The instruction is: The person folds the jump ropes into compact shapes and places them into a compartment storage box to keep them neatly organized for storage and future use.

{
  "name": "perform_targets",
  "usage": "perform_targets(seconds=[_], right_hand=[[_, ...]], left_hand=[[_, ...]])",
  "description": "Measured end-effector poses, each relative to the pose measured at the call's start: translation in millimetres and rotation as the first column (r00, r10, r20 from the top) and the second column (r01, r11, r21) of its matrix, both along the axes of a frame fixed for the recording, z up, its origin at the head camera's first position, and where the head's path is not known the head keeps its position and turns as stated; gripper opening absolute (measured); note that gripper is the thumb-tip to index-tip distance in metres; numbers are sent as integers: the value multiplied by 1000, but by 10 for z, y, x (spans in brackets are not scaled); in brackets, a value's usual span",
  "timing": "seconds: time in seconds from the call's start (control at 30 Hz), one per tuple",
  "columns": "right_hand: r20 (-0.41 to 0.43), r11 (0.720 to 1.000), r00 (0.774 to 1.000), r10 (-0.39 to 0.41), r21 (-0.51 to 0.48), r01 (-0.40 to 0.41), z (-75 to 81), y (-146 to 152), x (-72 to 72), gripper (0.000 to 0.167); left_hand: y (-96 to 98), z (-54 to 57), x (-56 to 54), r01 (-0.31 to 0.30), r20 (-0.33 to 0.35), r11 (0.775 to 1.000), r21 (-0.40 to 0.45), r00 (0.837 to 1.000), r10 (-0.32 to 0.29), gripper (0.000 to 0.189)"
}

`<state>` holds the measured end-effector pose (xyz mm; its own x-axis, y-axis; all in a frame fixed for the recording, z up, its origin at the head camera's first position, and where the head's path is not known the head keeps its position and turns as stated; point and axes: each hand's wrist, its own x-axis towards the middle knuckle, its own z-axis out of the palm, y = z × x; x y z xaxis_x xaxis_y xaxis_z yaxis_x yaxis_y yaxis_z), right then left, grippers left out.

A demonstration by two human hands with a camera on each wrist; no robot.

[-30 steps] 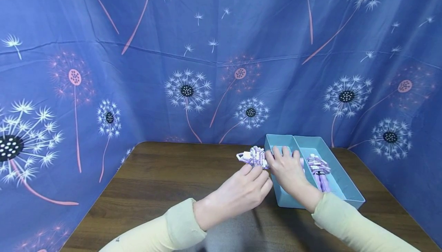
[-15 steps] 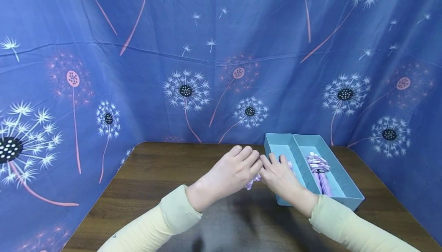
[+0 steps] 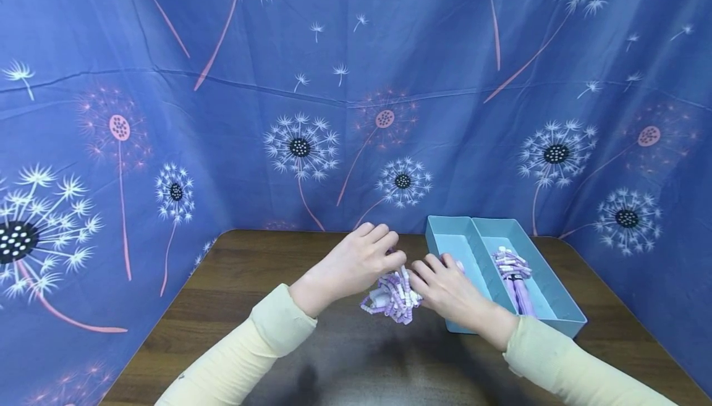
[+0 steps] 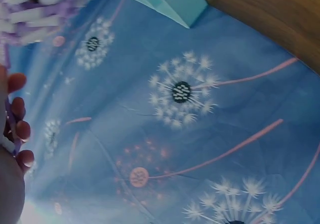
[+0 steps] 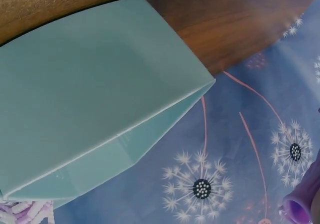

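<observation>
A purple-and-white beaded jump rope (image 3: 397, 295) is bunched in loops between my hands, above the table. My left hand (image 3: 350, 267) pinches part of it at the top, its curled fingers (image 4: 22, 130) around a purple strand in the left wrist view. My right hand (image 3: 453, 288) grips the handle end in front of the box. One purple hollow handle (image 5: 300, 204) shows at the right of the right wrist view; the palm hides most of the handles. A second jump rope (image 3: 517, 279) lies bundled in the box's right compartment, a black tie around its handles.
The light-blue two-compartment box (image 3: 564, 295) stands on the right of the brown wooden table (image 3: 267, 282), just beyond my right hand. A blue dandelion-print curtain (image 3: 311, 97) hangs behind the table and along its sides.
The left hand rose over the beads, then drew back left. The bunched loops went from beside the box to lower and nearer me. The right hand shifted slightly left, off the box.
</observation>
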<state>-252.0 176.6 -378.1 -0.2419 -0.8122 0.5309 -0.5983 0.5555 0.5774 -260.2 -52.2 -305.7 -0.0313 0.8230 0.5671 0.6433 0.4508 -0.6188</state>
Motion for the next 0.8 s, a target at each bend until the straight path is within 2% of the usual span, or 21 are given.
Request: perform_targets(seconds=[0.17,0.33,0.57,0.7,0.8], right_hand=[[-18,997,997,69,-30,-69,8,22,-31,55],[-27,986,988,149,-70,-151,8,38,-60,61],[-89,954,965,245,-157,-256,64,18,-107,29],[-108,934,956,274,-208,-291,129,14,-107,20],[-112,929,955,276,-223,-295,169,16,-91,18]], left_hand=[[-68,-53,-107,47,32,999,-8,998,-47,11],[-116,-119,-206,87,59,996,-18,995,-86,15],[-130,-152,-295,157,128,987,34,979,-160,5],[-130,-158,-310,195,156,979,54,967,-201,13],[-132,-172,-319,204,156,978,40,966,-208,15]])
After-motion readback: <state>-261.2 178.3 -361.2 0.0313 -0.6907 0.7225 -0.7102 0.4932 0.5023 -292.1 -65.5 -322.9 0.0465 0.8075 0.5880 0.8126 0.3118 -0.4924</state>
